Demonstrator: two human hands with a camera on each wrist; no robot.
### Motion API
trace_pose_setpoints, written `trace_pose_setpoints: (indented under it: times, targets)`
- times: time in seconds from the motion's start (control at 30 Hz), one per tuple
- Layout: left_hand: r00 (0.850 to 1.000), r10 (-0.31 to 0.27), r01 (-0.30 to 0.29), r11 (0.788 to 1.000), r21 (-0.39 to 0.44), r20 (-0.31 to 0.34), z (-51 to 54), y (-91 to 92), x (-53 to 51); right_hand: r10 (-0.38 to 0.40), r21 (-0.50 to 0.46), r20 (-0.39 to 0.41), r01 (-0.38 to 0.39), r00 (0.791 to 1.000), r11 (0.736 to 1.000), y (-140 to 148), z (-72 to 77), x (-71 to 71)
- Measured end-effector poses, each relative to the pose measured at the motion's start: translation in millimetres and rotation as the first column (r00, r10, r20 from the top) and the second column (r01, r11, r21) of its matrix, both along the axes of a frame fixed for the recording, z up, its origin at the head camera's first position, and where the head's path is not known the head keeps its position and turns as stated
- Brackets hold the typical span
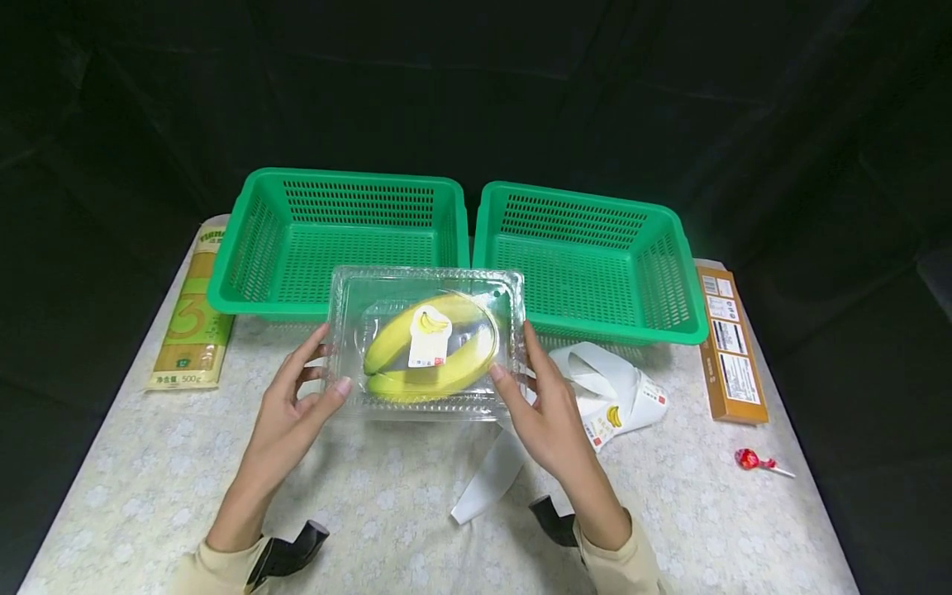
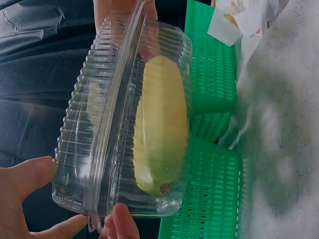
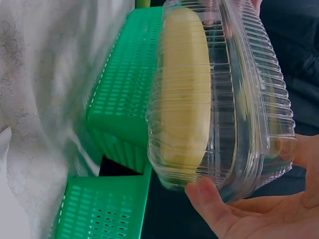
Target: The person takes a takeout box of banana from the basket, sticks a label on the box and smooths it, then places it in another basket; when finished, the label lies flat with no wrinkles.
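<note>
Both hands hold a clear plastic clamshell box [image 1: 349, 351] above the table, in front of two green baskets. Two yellow bananas [image 1: 405, 387] lie inside it, and a white label [image 1: 429, 347] with a banana picture is on its lid. My left hand [image 1: 293, 417] grips the left end; in the left wrist view its fingers touch the box [image 2: 75, 169] near the rim seam. The opposite end is gripped by my right hand [image 1: 549, 417], thumb on the upper edge; the right wrist view shows its fingers [image 3: 207, 196] against the box's end.
The left green basket [image 1: 357, 235] and right green basket [image 1: 565, 264] stand side by side. A yellow-green 500g packet [image 1: 197, 322] lies at left. A white label strip [image 1: 621, 397] curls near my right hand; an orange box [image 1: 725, 347] and red lollipop [image 1: 747, 459] lie farther right.
</note>
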State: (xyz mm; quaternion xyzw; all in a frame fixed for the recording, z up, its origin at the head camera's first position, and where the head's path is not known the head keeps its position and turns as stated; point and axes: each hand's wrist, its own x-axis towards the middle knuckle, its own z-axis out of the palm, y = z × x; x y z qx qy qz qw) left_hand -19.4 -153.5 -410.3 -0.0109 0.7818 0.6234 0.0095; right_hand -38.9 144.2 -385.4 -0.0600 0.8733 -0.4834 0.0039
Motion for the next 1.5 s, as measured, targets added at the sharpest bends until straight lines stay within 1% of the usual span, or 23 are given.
trace_pose_setpoints:
  times: [0.17, 0.33, 0.57, 0.77, 0.93, 1.1, 1.23, 1.5]
  targets:
    - [1.0, 0.002, -0.002, 1.0, 0.007, -0.022, -1.0, 1.5, -1.3, 0.01, -0.001, 0.028, -0.01, 1.0, 1.0, -1, -4.1, -5.1]
    - [0.999, -0.002, 0.002, 1.0, 0.005, -0.053, -2.0, 2.3, -3.0, 0.012, 0.027, 0.056, -0.013, 0.998, 1.0, 0, -8.0, -8.4]
    - [0.998, -0.002, 0.001, 1.0, -0.015, -0.066, -0.2, 3.4, -4.9, 0.015, 0.052, 0.053, -0.018, 0.998, 0.998, 2, -7.8, -12.3]
    - [0.996, -0.011, 0.007, 0.999, -0.049, -0.085, 1.5, 4.5, -10.3, 0.022, 0.049, 0.055, -0.025, 0.998, 0.998, 4, -6.7, -15.5]
    - [0.996, -0.018, 0.013, 0.998, -0.066, -0.086, 4.0, 4.8, -13.1, 0.032, 0.052, 0.054, -0.035, 0.998, 0.998, 6, -3.2, -18.3]
    - [0.997, -0.019, 0.015, 0.998, -0.063, -0.073, 6.6, 6.6, -15.1, 0.03, 0.051, 0.045, -0.032, 0.999, 0.998, 8, 2.5, -21.3]
    - [0.997, -0.024, 0.019, 0.998, -0.063, -0.076, 7.9, 9.2, -18.6, 0.024, 0.057, 0.035, -0.026, 0.999, 0.998, 10, 6.2, -23.8]
    - [0.996, -0.04, 0.034, 0.997, -0.072, -0.076, 5.8, 11.7, -27.4, 0.018, 0.048, 0.038, -0.02, 0.999, 0.999, 14, 5.3, -28.2]
